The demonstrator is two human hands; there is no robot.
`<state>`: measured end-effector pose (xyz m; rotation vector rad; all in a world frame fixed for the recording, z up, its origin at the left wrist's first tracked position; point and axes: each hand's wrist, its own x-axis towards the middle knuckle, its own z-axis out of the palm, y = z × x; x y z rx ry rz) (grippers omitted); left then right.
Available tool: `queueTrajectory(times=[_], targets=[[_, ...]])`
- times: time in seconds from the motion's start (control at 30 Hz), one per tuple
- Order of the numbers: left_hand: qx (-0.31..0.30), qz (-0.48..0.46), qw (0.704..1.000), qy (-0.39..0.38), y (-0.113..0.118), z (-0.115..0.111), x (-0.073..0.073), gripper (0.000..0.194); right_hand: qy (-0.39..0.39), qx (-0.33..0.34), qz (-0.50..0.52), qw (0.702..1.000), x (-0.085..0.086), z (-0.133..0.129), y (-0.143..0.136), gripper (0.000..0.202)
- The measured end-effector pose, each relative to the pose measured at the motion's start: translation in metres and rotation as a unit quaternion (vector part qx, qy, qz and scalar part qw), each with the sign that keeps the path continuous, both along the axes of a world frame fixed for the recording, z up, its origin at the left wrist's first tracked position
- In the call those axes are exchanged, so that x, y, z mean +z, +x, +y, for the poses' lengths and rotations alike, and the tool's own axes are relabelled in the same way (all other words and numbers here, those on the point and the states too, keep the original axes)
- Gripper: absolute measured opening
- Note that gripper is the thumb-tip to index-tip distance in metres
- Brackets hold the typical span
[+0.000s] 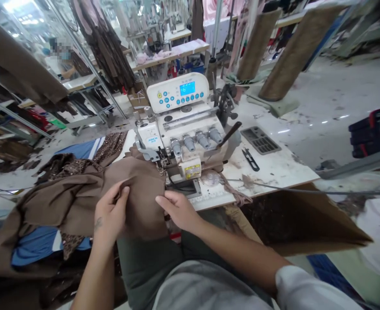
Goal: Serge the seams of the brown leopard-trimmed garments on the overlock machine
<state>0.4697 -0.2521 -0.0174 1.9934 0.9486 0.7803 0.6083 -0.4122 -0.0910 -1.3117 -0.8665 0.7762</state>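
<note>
A large piece of brown fabric (144,206) spreads from the sewing machine (183,129) down toward my lap and off to the left. Its upper edge lies by the needle area of the machine. My left hand (110,211) pinches a fold of the fabric between thumb and fingers. Near the machine's front, my right hand (180,211) grips the fabric's right edge, thumb on top and the other fingers partly hidden. The machine is a white overlock type with several grey tension knobs and a lit blue screen.
Black thread snips (250,160) and a grey compartment tray (261,140) lie on the white table (293,172) at right. An open cardboard box (306,219) stands below its edge. Patterned cloth (76,165) is heaped left. Fabric rolls (301,54) lean behind; a person sits far left.
</note>
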Motion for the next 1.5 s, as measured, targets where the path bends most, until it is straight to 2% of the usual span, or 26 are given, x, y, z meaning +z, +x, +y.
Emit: queueTrajectory(times=[0.07, 0.17, 0.23, 0.3, 0.37, 0.43, 0.47, 0.5, 0.53, 0.6, 0.73, 0.83, 0.93, 0.97, 1.03, 1.1, 1.17, 1.33, 1.5], targets=[[0.001, 0.035, 0.995, 0.089, 0.0, 0.005, -0.004, 0.041, 0.002, -0.04, -0.052, 0.998, -0.005, -0.004, -0.003, 0.048], [-0.017, 0.052, 0.99, 0.132, 0.001, 0.007, -0.006, 0.034, 0.029, -0.087, -0.048, 0.995, -0.009, -0.007, 0.0, 0.033], [-0.016, 0.066, 0.978, 0.199, 0.003, 0.004, -0.004, 0.03, 0.039, -0.07, -0.034, 0.996, -0.007, -0.005, 0.002, 0.03], [-0.024, 0.065, 0.948, 0.311, 0.005, -0.004, 0.0, 0.029, 0.03, -0.042, -0.049, 0.997, -0.003, -0.003, 0.003, 0.041], [-0.123, 0.051, 0.904, 0.406, 0.008, -0.014, 0.004, 0.038, 0.012, -0.043, -0.081, 0.996, 0.0, -0.004, 0.002, 0.052], [-0.255, 0.054, 0.859, 0.441, 0.012, -0.024, 0.006, 0.049, 0.006, -0.052, -0.094, 0.994, -0.001, -0.01, 0.001, 0.055], [-0.296, 0.066, 0.841, 0.449, 0.014, -0.029, 0.006, 0.052, 0.007, -0.054, -0.096, 0.994, -0.002, -0.013, 0.001, 0.054], [-0.309, 0.081, 0.829, 0.459, 0.016, -0.033, 0.006, 0.053, 0.009, -0.057, -0.095, 0.994, -0.005, -0.016, 0.0, 0.053], [-0.298, 0.094, 0.824, 0.472, 0.019, -0.036, 0.006, 0.052, 0.009, -0.06, -0.092, 0.994, -0.007, -0.018, 0.0, 0.052], [-0.259, 0.118, 0.824, 0.49, 0.026, -0.041, 0.007, 0.048, 0.007, -0.065, -0.091, 0.994, -0.012, -0.02, 0.001, 0.052], [-0.226, 0.16, 0.834, 0.477, 0.037, -0.041, 0.005, 0.045, 0.011, -0.086, -0.077, 0.993, -0.015, -0.012, 0.005, 0.054], [-0.224, 0.138, 0.865, 0.427, 0.04, -0.034, -0.002, 0.043, 0.013, -0.115, 0.017, 0.993, -0.014, 0.0, 0.009, 0.054], [-0.207, 0.108, 0.903, 0.36, 0.039, -0.026, -0.01, 0.033, 0.018, -0.11, 0.128, 0.986, -0.015, 0.004, 0.011, 0.054], [-0.196, 0.103, 0.913, 0.342, 0.039, -0.025, -0.012, 0.031, 0.02, -0.107, 0.128, 0.986, -0.016, 0.003, 0.01, 0.053], [-0.178, 0.096, 0.925, 0.321, 0.039, -0.024, -0.014, 0.029, 0.014, -0.084, 0.065, 0.994, -0.018, -0.004, 0.007, 0.044], [-0.172, 0.095, 0.929, 0.313, 0.04, -0.026, -0.013, 0.029, 0.001, -0.044, -0.016, 0.999, -0.02, -0.013, 0.003, 0.04], [-0.174, 0.108, 0.93, 0.306, 0.043, -0.027, -0.011, 0.031, -0.009, -0.02, -0.049, 0.999, -0.02, -0.021, 0.0, 0.047], [-0.18, 0.119, 0.937, 0.276, 0.053, -0.017, -0.004, 0.037, -0.015, -0.046, -0.036, 0.998, -0.02, -0.024, -0.001, 0.045], [-0.163, 0.182, 0.923, 0.299, 0.065, 0.01, 0.003, 0.041, -0.031, -0.068, 0.028, 0.997, -0.018, -0.019, 0.002, 0.04]])
